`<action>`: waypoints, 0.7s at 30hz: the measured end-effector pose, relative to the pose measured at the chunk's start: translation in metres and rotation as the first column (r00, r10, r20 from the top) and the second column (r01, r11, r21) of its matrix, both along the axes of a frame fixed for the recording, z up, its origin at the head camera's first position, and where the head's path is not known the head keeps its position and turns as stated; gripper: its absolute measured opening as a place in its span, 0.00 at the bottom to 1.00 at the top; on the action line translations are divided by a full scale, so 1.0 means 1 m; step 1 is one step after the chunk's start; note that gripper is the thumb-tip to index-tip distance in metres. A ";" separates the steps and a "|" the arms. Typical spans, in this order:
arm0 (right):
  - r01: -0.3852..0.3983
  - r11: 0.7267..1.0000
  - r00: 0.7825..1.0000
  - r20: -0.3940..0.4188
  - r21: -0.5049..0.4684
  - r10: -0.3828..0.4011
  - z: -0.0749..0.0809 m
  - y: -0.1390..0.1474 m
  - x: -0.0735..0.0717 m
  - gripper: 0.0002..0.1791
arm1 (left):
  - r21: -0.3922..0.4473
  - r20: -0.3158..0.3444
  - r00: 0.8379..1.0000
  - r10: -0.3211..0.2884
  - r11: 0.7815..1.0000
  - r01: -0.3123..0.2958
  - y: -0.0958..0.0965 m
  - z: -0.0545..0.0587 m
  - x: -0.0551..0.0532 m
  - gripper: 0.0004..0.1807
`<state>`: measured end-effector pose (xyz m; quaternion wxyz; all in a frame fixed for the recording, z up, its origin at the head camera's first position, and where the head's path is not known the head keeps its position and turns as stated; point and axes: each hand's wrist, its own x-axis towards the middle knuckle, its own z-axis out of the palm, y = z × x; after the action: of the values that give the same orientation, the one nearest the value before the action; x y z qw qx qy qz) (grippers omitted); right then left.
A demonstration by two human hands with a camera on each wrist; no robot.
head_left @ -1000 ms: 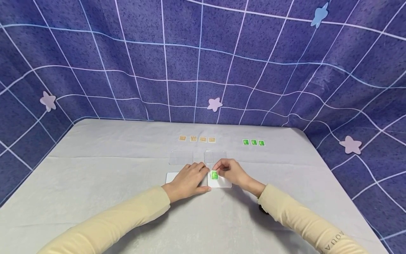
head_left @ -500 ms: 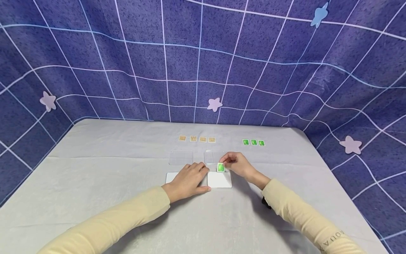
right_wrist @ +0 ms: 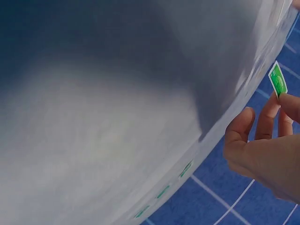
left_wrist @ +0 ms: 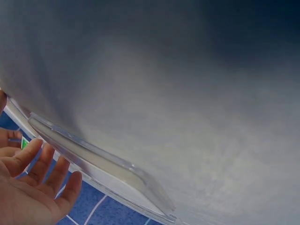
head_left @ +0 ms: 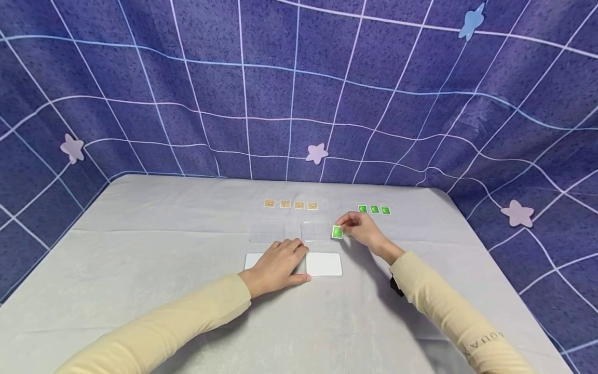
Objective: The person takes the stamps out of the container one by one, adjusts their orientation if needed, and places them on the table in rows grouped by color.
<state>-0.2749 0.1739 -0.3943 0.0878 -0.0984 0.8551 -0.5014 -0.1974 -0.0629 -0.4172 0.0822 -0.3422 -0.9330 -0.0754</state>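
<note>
My right hand pinches a small green card with a white border, held up by its edge between thumb and fingers. The right wrist view shows that card tilted up from the fingertips. My left hand lies with relaxed, spread fingers over the gap between two flat white blocks in clear plastic cases. It partly hides the left white block; the right white block is mostly uncovered. In the left wrist view a clear case stands just beyond my fingers.
Behind the white blocks lie two clear plastic lids, a left lid and a right lid. Farther back, several orange-brown cards form a row, with three green cards to their right. A purple grid curtain hangs behind the grey-covered table.
My right hand has carried the green card from above the right white block away to the back right, beside the right clear lid. My left hand has stayed put.
</note>
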 end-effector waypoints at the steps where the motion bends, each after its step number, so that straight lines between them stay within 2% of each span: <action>1: 0.007 1.000 1.000 -0.001 0.002 -0.007 0.000 0.001 -0.002 0.09 | 0.000 0.001 1.000 0.001 1.000 -0.001 0.000 0.000 0.000 0.33; 5: 0.030 0.999 0.999 -0.016 0.015 -0.030 0.001 0.008 -0.011 0.10 | 0.003 0.009 1.000 0.003 1.000 -0.003 0.000 0.001 0.000 0.32; 7: 0.031 1.000 0.999 -0.029 0.003 -0.031 0.001 0.012 -0.016 0.09 | 0.004 0.012 1.000 0.003 1.000 -0.003 0.000 0.001 0.000 0.32; 8: 0.012 1.000 0.999 -0.047 -0.023 -0.013 -0.004 0.016 -0.022 0.08 | 0.004 0.012 1.000 0.004 1.000 -0.004 0.000 0.001 0.000 0.32; 12: 0.021 0.999 0.997 -0.077 -0.038 -0.024 -0.005 0.021 -0.029 0.08 | 0.002 0.007 1.000 0.003 1.000 -0.003 0.000 0.001 0.000 0.32; 16: 0.084 0.996 0.994 -0.072 0.023 -0.082 -0.001 0.020 -0.033 0.10 | -0.002 0.004 1.000 0.003 1.000 -0.003 0.000 0.001 0.000 0.32; 21: 0.118 0.992 0.991 -0.067 0.052 -0.114 0.000 0.021 -0.042 0.11 | 0.002 0.010 1.000 0.004 1.000 -0.004 0.000 0.001 0.001 0.32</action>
<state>-0.3165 0.1952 -0.3947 0.0337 -0.0621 0.8754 -0.4783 -0.1967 -0.0631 -0.4165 0.0781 -0.3400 -0.9339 -0.0780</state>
